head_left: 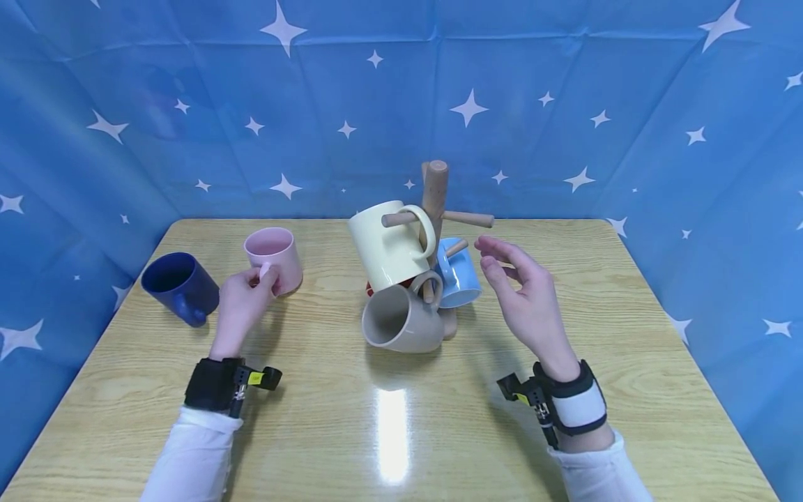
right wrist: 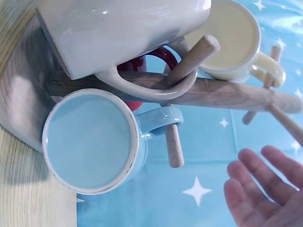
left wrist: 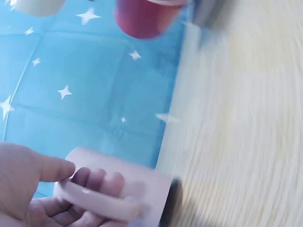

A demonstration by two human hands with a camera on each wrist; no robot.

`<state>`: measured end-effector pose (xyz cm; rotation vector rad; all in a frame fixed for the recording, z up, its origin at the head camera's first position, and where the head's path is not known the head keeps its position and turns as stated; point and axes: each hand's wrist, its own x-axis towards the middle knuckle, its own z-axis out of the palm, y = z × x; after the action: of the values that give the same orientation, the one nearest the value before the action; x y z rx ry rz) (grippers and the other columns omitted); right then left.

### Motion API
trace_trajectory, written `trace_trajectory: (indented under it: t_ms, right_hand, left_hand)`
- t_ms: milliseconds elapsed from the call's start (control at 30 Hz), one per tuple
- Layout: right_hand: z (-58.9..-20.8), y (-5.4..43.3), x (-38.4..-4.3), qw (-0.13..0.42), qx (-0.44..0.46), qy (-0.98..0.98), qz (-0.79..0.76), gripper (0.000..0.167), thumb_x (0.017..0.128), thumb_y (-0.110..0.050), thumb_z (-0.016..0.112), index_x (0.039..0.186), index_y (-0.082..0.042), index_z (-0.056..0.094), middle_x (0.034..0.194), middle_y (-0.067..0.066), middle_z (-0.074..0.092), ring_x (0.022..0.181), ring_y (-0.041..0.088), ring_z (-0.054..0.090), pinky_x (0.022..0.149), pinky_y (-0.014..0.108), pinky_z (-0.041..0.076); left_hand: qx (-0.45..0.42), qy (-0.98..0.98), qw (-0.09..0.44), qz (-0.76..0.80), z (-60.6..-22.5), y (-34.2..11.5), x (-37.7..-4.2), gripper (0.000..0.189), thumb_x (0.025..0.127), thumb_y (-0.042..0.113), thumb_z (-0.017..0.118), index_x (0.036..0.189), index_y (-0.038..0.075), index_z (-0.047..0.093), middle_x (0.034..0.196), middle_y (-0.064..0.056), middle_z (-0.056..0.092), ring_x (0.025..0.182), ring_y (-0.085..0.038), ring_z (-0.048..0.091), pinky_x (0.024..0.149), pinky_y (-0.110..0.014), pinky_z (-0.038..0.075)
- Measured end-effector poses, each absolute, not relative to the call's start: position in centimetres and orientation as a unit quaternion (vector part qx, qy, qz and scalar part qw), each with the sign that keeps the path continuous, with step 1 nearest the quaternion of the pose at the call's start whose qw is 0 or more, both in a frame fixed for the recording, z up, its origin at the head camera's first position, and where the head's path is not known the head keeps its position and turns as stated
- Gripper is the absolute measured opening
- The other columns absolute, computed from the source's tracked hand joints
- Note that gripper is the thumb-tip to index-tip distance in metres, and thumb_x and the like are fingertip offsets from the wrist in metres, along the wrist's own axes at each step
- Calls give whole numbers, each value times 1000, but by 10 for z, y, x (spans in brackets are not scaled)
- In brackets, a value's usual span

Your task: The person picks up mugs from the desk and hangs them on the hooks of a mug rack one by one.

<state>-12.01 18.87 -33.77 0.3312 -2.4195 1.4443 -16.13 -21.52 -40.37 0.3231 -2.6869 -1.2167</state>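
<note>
At the left of the head view, my left hand [head_left: 241,303] grips the handle of a pink mug [head_left: 285,265], which stands upright on the table. Fingers pass through that handle [left wrist: 102,201] in the left wrist view, with the thumb against it. My right hand [head_left: 527,300] is held in the air just right of a wooden mug tree [head_left: 435,192], fingers loosely extended and holding nothing. On the tree's pegs hang a cream mug [head_left: 385,247], a grey mug [head_left: 410,324] and a light blue mug [head_left: 463,282]. A red mug [left wrist: 142,19] is mostly hidden behind them.
Left of the pink mug, a dark blue mug [head_left: 178,279] stands on the wooden table [head_left: 314,432]. One upper peg [head_left: 470,219] of the tree points right and carries no mug. A blue star-patterned cloth [head_left: 351,90] hangs behind and beside the table.
</note>
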Motion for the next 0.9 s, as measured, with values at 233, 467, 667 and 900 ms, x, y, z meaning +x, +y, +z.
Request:
trace_trajectory:
  t_ms: [233, 467, 667, 900]
  right_hand:
    - [-338, 187, -120, 139, 118, -839, 512, 38, 110, -19, 54, 144, -4, 62, 143, 18, 68, 135, 32, 63, 102, 11, 45]
    - [-337, 186, -119, 130, 114, -829, 531, 37, 111, -20, 53, 143, -5, 62, 141, 16, 69, 126, 14, 64, 100, 13, 47]
    - [-337, 186, -119, 129, 115, -829, 531, 37, 111, -20, 53, 143, -4, 62, 142, 17, 69, 130, 23, 65, 101, 14, 47]
    - [-335, 185, -118, 129, 116, -825, 538, 36, 111, -19, 53, 142, -4, 63, 141, 17, 69, 128, 9, 65, 102, 15, 48]
  left_hand:
    - [149, -856, 93, -487, -406, -214, -165, 46, 114, 37, 39, 101, 0, 62, 85, -1, 54, 76, -11, 46, 68, -24, 37]
    - [210, -743, 118, -625, -401, -209, -164, 37, 113, 33, 41, 90, 9, 56, 82, 9, 50, 81, -9, 48, 75, -20, 40]
    - [219, -691, 191, -662, -396, -206, -161, 48, 106, 25, 53, 60, 12, 45, 57, 9, 42, 63, -13, 45, 61, -22, 37]
    - [208, -672, 221, -676, -388, -204, -157, 58, 104, 27, 60, 52, 15, 38, 52, 9, 37, 63, -13, 42, 58, -21, 40]
